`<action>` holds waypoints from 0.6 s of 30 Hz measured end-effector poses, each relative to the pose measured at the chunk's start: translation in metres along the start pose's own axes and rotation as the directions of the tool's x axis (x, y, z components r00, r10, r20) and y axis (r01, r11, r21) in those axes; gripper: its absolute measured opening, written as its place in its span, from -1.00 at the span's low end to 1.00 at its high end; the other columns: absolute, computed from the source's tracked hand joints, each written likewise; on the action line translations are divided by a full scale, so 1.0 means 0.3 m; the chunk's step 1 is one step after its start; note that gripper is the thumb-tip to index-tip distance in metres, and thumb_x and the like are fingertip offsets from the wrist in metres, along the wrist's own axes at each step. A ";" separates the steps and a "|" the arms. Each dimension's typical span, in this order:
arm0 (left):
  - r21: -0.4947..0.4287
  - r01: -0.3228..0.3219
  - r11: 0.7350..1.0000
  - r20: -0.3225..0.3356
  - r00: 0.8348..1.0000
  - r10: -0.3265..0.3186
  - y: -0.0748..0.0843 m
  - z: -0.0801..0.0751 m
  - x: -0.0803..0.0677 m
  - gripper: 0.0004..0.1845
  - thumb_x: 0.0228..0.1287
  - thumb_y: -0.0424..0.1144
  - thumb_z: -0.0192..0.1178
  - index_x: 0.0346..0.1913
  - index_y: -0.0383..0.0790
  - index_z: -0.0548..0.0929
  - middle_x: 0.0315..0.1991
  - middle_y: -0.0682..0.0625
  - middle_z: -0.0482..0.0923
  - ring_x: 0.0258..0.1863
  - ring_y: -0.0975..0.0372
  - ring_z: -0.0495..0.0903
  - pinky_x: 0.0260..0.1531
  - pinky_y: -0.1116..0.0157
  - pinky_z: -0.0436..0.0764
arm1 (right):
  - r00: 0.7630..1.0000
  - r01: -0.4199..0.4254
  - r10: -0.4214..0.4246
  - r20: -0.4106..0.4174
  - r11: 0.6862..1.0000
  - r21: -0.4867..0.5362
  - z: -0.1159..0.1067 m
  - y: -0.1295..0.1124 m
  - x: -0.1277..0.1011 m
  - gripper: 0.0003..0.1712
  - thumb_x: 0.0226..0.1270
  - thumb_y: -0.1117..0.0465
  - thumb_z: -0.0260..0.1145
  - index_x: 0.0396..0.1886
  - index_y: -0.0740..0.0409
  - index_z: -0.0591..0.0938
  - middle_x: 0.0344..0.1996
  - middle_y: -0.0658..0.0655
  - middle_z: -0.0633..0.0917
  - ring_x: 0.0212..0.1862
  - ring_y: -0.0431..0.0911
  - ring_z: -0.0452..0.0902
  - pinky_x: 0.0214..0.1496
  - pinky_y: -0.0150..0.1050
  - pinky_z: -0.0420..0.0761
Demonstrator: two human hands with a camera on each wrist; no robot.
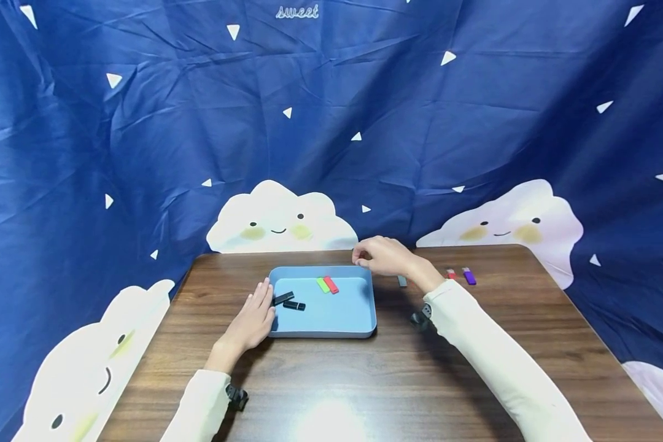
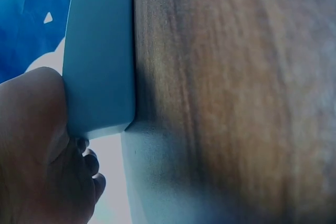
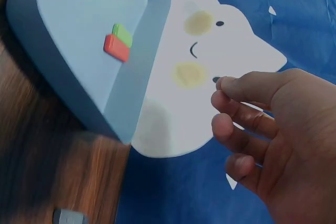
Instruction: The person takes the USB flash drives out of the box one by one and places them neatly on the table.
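A shallow blue tray (image 1: 331, 319) lies on the wooden table (image 1: 364, 380). Inside it are two black sticks (image 1: 287, 301), a green stick (image 1: 323, 285) and a red stick (image 1: 331, 284). My left hand (image 1: 258, 310) lies flat on the table with straight fingers against the tray's left wall (image 2: 100, 56). My right hand (image 1: 374, 254) hovers at the tray's far right corner, fingers loosely curled. The right wrist view shows these fingers (image 3: 236, 124) with nothing in them, beside the tray (image 3: 68, 14) with the green stick (image 3: 124, 34) and red stick (image 3: 116, 47).
Right of the tray a grey stick (image 1: 401, 280) lies on the table, also seen in the right wrist view (image 3: 71, 216). Farther right are a red stick (image 1: 450, 274) and a purple stick (image 1: 469, 276). A blue cloud-print curtain (image 1: 331, 123) hangs behind the table.
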State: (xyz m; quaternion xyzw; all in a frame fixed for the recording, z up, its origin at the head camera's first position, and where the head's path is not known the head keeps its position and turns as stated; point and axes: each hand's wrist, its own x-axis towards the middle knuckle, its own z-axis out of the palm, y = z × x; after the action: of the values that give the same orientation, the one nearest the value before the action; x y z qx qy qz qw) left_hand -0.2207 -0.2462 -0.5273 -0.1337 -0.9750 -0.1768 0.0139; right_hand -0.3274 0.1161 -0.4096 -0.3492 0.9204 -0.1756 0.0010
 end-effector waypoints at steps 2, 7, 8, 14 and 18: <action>-0.004 -0.002 1.000 0.005 1.000 0.002 -0.013 0.012 0.004 -0.35 0.71 -0.20 -0.19 0.66 -0.51 0.08 0.75 -0.31 -0.11 0.73 -0.21 -0.05 0.68 -0.23 0.07 | 1.000 0.008 -0.007 0.013 1.000 -0.006 0.013 -0.013 0.016 -0.89 0.55 0.12 0.34 -0.18 -0.08 0.79 -0.27 -0.12 0.77 -0.30 -0.20 0.59 -0.19 -0.17 0.63; -0.013 -0.011 1.000 -0.010 1.000 0.011 -0.032 0.028 0.009 -0.34 0.70 -0.19 -0.19 0.66 -0.50 0.08 0.74 -0.31 -0.10 0.72 -0.22 -0.04 0.68 -0.24 0.06 | 1.000 0.018 -0.017 0.021 1.000 -0.017 0.035 -0.045 0.055 -0.88 0.54 0.13 0.35 -0.17 -0.04 0.80 -0.25 -0.10 0.78 -0.26 -0.17 0.60 -0.13 -0.12 0.66; -0.010 -0.012 1.000 -0.011 1.000 0.012 -0.029 0.026 0.009 -0.34 0.69 -0.19 -0.19 0.66 -0.52 0.09 0.74 -0.33 -0.09 0.72 -0.24 -0.03 0.67 -0.26 0.06 | 1.000 0.021 -0.021 0.023 1.000 -0.016 0.038 -0.050 0.063 -0.87 0.54 0.13 0.35 -0.16 -0.02 0.81 -0.26 -0.10 0.78 -0.27 -0.16 0.60 -0.13 -0.12 0.66; -0.018 -0.038 0.999 -0.030 0.999 0.037 -0.025 0.022 0.005 -0.35 0.67 -0.23 -0.19 0.63 -0.58 0.11 0.72 -0.39 -0.05 0.70 -0.27 -0.01 0.65 -0.28 0.09 | 0.999 0.026 -0.025 0.042 1.000 -0.012 0.065 -0.062 0.110 -0.88 0.54 0.12 0.34 -0.20 -0.09 0.78 -0.25 -0.11 0.75 -0.26 -0.17 0.59 -0.13 -0.12 0.66; -0.026 -0.035 0.999 -0.047 0.998 0.034 -0.014 0.016 0.002 -0.35 0.66 -0.26 -0.15 0.61 -0.60 0.13 0.70 -0.41 -0.03 0.69 -0.29 0.02 0.63 -0.31 0.12 | 0.998 0.023 -0.021 0.063 1.000 -0.021 0.085 -0.075 0.141 -0.89 0.52 0.13 0.34 -0.19 -0.08 0.79 -0.20 -0.09 0.76 -0.22 -0.15 0.60 -0.07 -0.10 0.67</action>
State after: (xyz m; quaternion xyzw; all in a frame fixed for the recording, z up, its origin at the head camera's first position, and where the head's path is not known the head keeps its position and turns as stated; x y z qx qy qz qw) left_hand -0.2224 -0.2480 -0.5331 -0.1465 -0.9695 -0.1927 0.0376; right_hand -0.3417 0.0653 -0.4211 -0.3648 0.9179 -0.1545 0.0241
